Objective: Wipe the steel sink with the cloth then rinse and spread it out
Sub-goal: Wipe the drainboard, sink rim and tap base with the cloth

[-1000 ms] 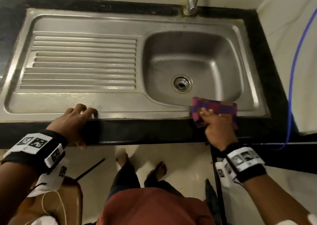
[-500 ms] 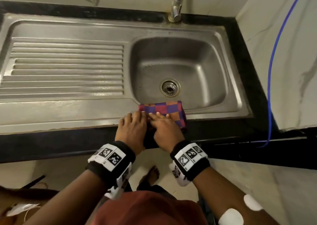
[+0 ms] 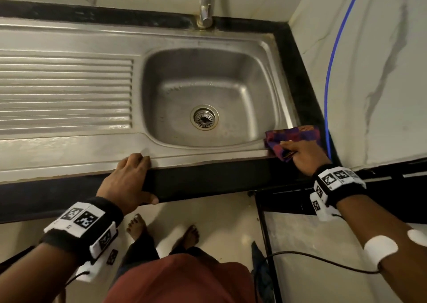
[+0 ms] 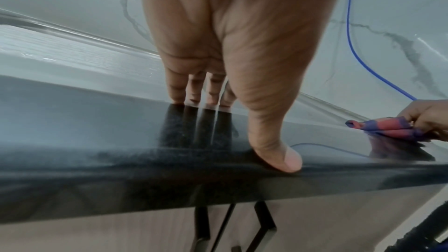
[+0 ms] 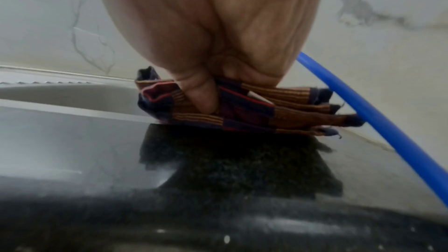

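Note:
The steel sink (image 3: pixel 97 150) has a ribbed drainboard on the left and a basin with a round drain (image 3: pixel 204 117) on the right. A folded checked cloth (image 3: pixel 291 138) in purple, red and orange lies on the sink's front right corner. My right hand (image 3: pixel 300 156) grips the cloth (image 5: pixel 254 114), fingers curled into its folds against the rim. My left hand (image 3: pixel 129 175) holds the counter's front edge, fingers on the steel rim, thumb (image 4: pixel 283 158) under the black edge (image 4: pixel 121 170). The cloth (image 4: pixel 385 127) also shows far right in the left wrist view.
A tap (image 3: pixel 206 4) stands behind the basin. A blue hose (image 3: pixel 328 78) runs down the marble wall at the right, close to the cloth. The black stone counter (image 3: pixel 298 76) frames the sink. My bare feet (image 3: pixel 161 231) stand on the floor below.
My right hand has slid the cloth from the middle of the front rim to the front right corner. My left hand left the cloth and now holds the counter edge.

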Action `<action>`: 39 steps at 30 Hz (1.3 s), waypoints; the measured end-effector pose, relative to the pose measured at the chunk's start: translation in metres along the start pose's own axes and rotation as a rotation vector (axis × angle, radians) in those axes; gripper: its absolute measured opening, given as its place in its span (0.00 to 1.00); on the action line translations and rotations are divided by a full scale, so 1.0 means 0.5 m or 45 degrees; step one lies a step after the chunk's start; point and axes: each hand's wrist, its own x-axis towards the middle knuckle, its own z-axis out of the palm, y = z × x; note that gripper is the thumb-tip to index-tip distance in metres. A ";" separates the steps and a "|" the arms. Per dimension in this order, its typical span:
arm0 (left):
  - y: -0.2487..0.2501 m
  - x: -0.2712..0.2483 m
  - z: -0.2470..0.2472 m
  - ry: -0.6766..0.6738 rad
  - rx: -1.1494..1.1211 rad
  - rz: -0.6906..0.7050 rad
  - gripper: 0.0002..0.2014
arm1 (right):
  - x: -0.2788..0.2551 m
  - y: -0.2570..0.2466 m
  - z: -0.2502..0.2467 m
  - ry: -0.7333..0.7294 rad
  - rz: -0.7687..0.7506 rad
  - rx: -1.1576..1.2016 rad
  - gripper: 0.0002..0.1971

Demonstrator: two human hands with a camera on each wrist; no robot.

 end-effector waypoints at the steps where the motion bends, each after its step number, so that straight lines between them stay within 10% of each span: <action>1: -0.003 -0.002 0.001 -0.006 0.004 0.013 0.51 | 0.004 0.005 0.006 0.004 -0.006 -0.002 0.24; 7: -0.075 -0.042 -0.018 -0.046 0.138 -0.053 0.59 | -0.020 -0.071 0.025 0.062 -0.060 -0.074 0.24; 15: -0.127 -0.044 -0.041 -0.077 0.123 -0.036 0.53 | -0.050 -0.517 0.146 -0.195 -0.756 -0.026 0.26; 21: -0.167 -0.034 -0.034 -0.020 0.073 -0.062 0.55 | 0.042 -0.756 0.242 -0.363 -0.864 -0.320 0.30; 27: -0.196 -0.031 -0.017 0.012 0.101 0.007 0.54 | -0.008 -0.710 0.210 -0.445 -0.875 -0.152 0.33; 39: -0.192 -0.034 -0.016 0.005 0.129 0.032 0.60 | -0.005 -0.312 0.080 -0.168 -0.123 0.141 0.25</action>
